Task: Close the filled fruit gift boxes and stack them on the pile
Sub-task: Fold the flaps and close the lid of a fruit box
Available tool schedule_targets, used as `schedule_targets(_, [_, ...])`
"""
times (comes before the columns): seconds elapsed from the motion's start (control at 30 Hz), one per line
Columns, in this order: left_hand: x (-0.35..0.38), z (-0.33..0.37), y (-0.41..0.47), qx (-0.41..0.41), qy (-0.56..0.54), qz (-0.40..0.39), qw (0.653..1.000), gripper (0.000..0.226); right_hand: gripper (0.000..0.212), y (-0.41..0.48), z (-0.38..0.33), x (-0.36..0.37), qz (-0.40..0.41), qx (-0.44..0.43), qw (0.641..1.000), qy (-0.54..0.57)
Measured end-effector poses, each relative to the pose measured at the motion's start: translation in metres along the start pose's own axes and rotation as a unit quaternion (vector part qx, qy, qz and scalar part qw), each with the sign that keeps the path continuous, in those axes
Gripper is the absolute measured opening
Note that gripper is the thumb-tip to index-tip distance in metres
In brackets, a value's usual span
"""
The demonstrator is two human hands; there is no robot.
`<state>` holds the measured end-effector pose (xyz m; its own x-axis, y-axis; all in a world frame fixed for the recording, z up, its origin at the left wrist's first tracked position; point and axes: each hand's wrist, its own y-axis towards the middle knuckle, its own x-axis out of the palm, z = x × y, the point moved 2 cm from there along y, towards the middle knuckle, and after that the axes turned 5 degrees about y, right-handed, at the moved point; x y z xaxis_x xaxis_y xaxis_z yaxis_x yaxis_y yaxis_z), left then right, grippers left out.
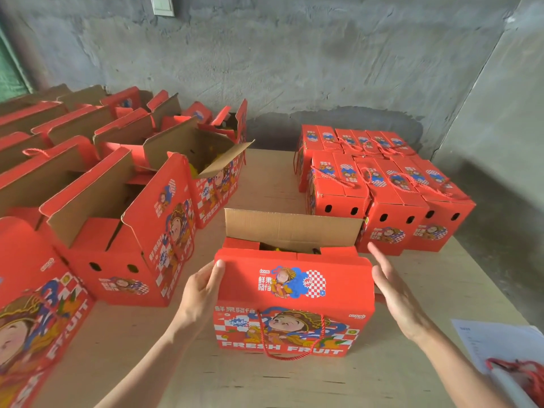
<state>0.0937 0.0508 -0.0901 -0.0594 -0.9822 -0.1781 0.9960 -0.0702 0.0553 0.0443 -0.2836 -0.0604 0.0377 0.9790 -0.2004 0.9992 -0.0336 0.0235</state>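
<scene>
Mid-closing: the left hand grips the box, front flap down. The right hand is flat-open and empty beside it. The rear flap likely folds next.

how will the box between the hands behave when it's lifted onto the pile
The box is corrugated cardboard, so its walls probably stay stiff, but the back flap stands open and may flop. Yellow fruit shows in the gap, so it is likely heavy for its size. Sitting flat, it should not tip; the rope handle will likely swing.
</scene>
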Motion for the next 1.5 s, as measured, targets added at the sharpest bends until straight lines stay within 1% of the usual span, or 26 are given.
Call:
schedule_targets(0.03, [0.000, 0.000, 0.000, 0.004, 0.002, 0.008, 1.000, 0.048, 0.046, 0.003, -0.003, 0.002, 0.015, -0.022, 0.999, -0.017])
schedule_targets(0.07, [-0.002, 0.000, 0.002, 0.011, 0.009, 0.018, 1.000, 0.047, 0.044, 0.005, -0.006, 0.005, 0.027, -0.040, 0.998, -0.043])
schedule_targets(0.1, [-0.003, 0.001, 0.003, 0.020, 0.017, 0.022, 0.999, 0.050, 0.040, 0.008, -0.006, 0.009, 0.039, -0.055, 0.995, -0.079])
schedule_targets(0.13, [-0.004, 0.003, 0.003, 0.028, 0.033, 0.021, 0.999, 0.047, 0.034, 0.011, -0.005, 0.013, 0.060, -0.067, 0.988, -0.122])
schedule_targets(0.2, [-0.005, 0.004, 0.005, 0.031, 0.072, 0.028, 0.997, 0.032, 0.023, 0.016, -0.003, 0.019, 0.131, -0.093, 0.970, -0.184])
schedule_targets(0.27, [-0.002, 0.007, 0.006, 0.035, 0.109, 0.036, 0.993, 0.024, 0.020, 0.018, -0.002, 0.023, 0.180, -0.110, 0.959, -0.191])
schedule_targets(0.37, [-0.001, 0.015, 0.014, 0.042, 0.191, 0.078, 0.978, 0.016, 0.019, 0.016, 0.003, 0.024, 0.188, -0.103, 0.963, -0.163])
schedule_targets(0.47, [-0.001, 0.018, 0.026, 0.007, 0.242, 0.106, 0.964, 0.023, 0.016, 0.013, 0.009, 0.024, 0.196, -0.084, 0.968, -0.130])
schedule_targets(0.53, [0.000, 0.015, 0.029, -0.017, 0.251, 0.114, 0.961, 0.028, 0.015, 0.013, 0.011, 0.024, 0.207, -0.074, 0.969, -0.115])
schedule_targets(0.63, [0.003, 0.010, 0.025, -0.005, 0.241, 0.157, 0.958, 0.035, 0.019, 0.014, 0.015, 0.026, 0.228, -0.066, 0.967, -0.098])
schedule_targets(0.73, [0.005, 0.009, 0.023, 0.006, 0.228, 0.185, 0.956, 0.035, 0.022, 0.014, 0.016, 0.026, 0.247, -0.063, 0.963, -0.086])
schedule_targets(0.87, [0.005, 0.006, 0.023, -0.009, 0.178, 0.178, 0.968, 0.032, 0.020, 0.017, 0.019, 0.025, 0.248, -0.060, 0.964, -0.069])
schedule_targets(0.97, [0.003, 0.000, 0.021, -0.036, 0.078, 0.169, 0.982, 0.019, 0.017, 0.017, 0.021, 0.026, 0.248, -0.040, 0.968, -0.028])
schedule_targets(1.07, [0.001, -0.004, 0.020, -0.068, 0.007, 0.164, 0.984, 0.006, 0.010, 0.017, 0.022, 0.027, 0.259, -0.030, 0.965, 0.029])
schedule_targets(1.13, [0.001, -0.004, 0.020, -0.074, -0.001, 0.164, 0.984, 0.009, 0.006, 0.017, 0.023, 0.026, 0.262, -0.025, 0.964, 0.028])
schedule_targets(1.2, [0.000, -0.003, 0.023, -0.077, 0.016, 0.166, 0.983, 0.012, 0.005, 0.017, 0.024, 0.025, 0.266, -0.021, 0.963, 0.025])
schedule_targets(1.27, [-0.001, -0.002, 0.026, -0.087, 0.027, 0.162, 0.983, 0.012, 0.009, 0.017, 0.024, 0.025, 0.268, -0.016, 0.963, 0.026])
schedule_targets(1.37, [-0.001, -0.002, 0.033, -0.117, 0.010, 0.154, 0.981, 0.013, 0.018, 0.021, 0.022, 0.022, 0.256, -0.004, 0.967, -0.005])
schedule_targets(1.5, [0.003, 0.001, 0.043, -0.158, -0.011, 0.140, 0.977, 0.023, 0.039, 0.027, 0.020, 0.018, 0.224, 0.043, 0.973, -0.015])
